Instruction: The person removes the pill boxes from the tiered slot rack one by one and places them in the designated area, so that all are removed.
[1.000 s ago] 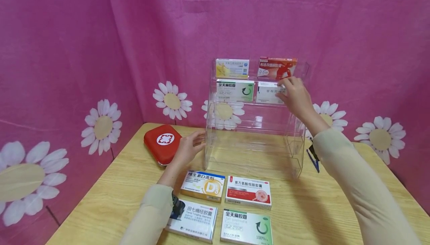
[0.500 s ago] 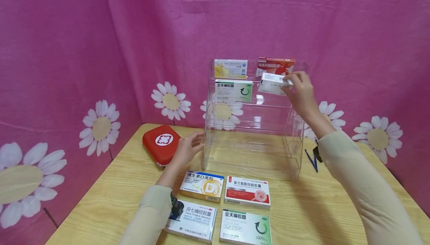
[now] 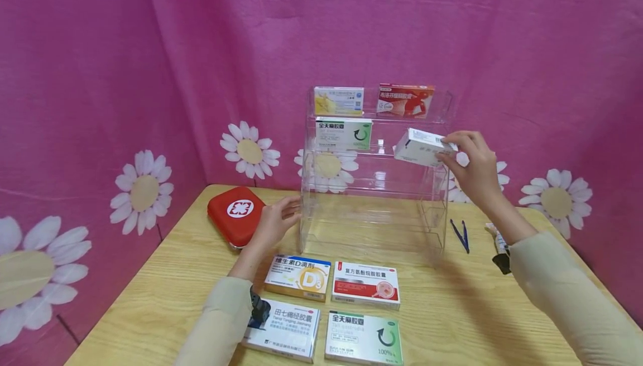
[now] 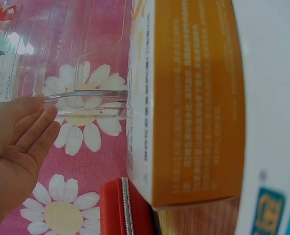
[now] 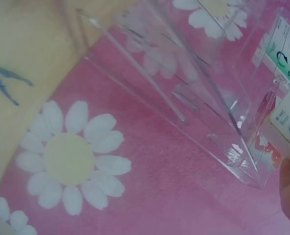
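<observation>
My right hand (image 3: 474,162) pinches a white medicine box (image 3: 422,147) by its right end, tilted and held in front of the clear tiered rack (image 3: 372,232). In the right wrist view that box (image 5: 288,115) shows at the right edge with the fingertips on it. My left hand (image 3: 275,222) touches the rack's left side with fingers extended; the left wrist view shows the fingertips against the clear edge. On the top tier stand a yellow-and-white box (image 3: 339,101) and a red box (image 3: 406,101). A green-and-white box (image 3: 344,134) stands on the second tier, at left.
On the table before the rack lie a vitamin D box (image 3: 298,278), a red-and-white box (image 3: 365,284), a white-and-blue box (image 3: 283,330) and a green-and-white capsule box (image 3: 364,338). A red case (image 3: 236,215) sits left; blue tweezers (image 3: 461,236) and a small tube (image 3: 499,249) lie right.
My right hand has lifted the white box out of the second tier's right place and brought it forward and to the right, tilting it. The left hand stays at the rack's side.
</observation>
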A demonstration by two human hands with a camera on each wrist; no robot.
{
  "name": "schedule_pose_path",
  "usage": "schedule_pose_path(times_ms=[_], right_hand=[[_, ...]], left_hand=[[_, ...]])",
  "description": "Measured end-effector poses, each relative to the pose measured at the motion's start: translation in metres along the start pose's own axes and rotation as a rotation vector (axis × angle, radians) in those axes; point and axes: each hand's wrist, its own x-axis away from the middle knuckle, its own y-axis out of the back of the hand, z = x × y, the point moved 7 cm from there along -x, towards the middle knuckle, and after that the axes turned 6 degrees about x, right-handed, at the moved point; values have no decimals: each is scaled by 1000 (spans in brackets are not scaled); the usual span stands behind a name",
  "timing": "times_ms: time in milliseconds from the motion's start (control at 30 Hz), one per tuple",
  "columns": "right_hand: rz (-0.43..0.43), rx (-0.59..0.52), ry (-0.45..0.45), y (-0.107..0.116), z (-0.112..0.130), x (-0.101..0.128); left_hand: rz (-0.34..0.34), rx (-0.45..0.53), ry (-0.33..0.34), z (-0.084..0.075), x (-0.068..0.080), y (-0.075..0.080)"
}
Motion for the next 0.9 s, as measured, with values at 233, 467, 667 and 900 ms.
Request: schedule_pose_path(times_ms=[233, 467, 667, 900], right_hand=[[65, -40, 72, 16, 2, 40], [179, -50, 133, 26, 6, 82], [303, -101, 120, 26, 9, 116], [438, -127, 56, 22, 10, 148]], left_hand=[[3, -16, 21, 1, 0, 0], [14, -18, 33, 1, 0, -1], [16, -20, 37, 1, 0, -1], [16, -16, 45, 3, -1, -1]])
